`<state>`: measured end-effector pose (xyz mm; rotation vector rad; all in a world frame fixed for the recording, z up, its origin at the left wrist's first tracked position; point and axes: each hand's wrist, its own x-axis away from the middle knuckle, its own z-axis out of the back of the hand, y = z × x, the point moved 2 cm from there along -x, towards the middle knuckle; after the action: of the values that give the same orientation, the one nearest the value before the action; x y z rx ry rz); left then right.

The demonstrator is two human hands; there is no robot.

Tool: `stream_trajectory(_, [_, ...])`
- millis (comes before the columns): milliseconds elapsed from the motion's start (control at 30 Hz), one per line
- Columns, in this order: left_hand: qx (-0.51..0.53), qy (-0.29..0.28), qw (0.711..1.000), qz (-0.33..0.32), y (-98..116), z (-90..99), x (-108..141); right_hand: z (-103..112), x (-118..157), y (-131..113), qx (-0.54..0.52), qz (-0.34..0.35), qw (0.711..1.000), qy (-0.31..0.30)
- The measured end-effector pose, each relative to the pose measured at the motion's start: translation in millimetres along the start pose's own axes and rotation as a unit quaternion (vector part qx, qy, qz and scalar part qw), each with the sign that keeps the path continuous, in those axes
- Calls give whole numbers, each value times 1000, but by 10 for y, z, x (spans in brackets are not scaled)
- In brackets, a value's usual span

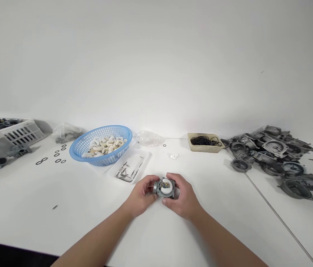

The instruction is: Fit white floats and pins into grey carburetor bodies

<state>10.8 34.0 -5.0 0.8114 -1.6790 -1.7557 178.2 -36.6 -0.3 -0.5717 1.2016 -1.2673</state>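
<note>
Between both hands, a grey metal carburetor body (160, 191) faces up with a white C-shaped float (168, 191) in its round opening. My left hand (142, 196) closes around the body's left side, at a round port. On the right side, my right hand (182, 196) grips the flange with thumb in front and fingers behind. Brass-coloured parts show in the middle of the opening. Beyond the hands stands a blue basket (100, 161) of white floats (107, 144). Beside it, a white tray (142, 171) holds thin metal pins (125, 172).
Grey metal bowls (275, 148) are piled at the right. A cream tray (205, 148) holds black rubber rings. At the left are a white crate (24, 133) of carburetor bodies, a plastic bag (66, 131) and loose black rings (57, 155). A clear bag (150, 138) lies near the wall.
</note>
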Motion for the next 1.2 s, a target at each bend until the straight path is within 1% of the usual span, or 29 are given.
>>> stream_trajectory(67, [-4,10,1000,4,-7,-2,-4,-2,-3,6,17,-4,1000,-16])
stream_trajectory(167, [0,14,1000,13,-10,-12,-11,-15,-12,37,31,-31,999,-29])
stream_trajectory(367, [-1,14,1000,17,-39,-14,-23,-38,-4,88,3,-78,997,3])
stream_trajectory(433, [-3,13,1000,12,-52,-11,-25,-36,3,81,3,-79,997,14])
stream_trajectory(567, [-6,10,1000,7,-65,-6,-29,-37,20,62,0,-58,998,13])
stream_trajectory(733, [-3,0,1000,-2,-64,-9,-33,-29,46,60,-7,-52,997,56])
stream_trajectory(933, [-29,36,999,20,-78,12,-28,40,66,54,-9,-69,993,98])
stream_trajectory(1100, [-44,41,998,29,-50,40,-31,188,112,-38,-16,-97,984,150])
stream_trajectory(1200, [-39,47,997,44,-100,54,-56,327,128,-93,-20,-116,976,185])
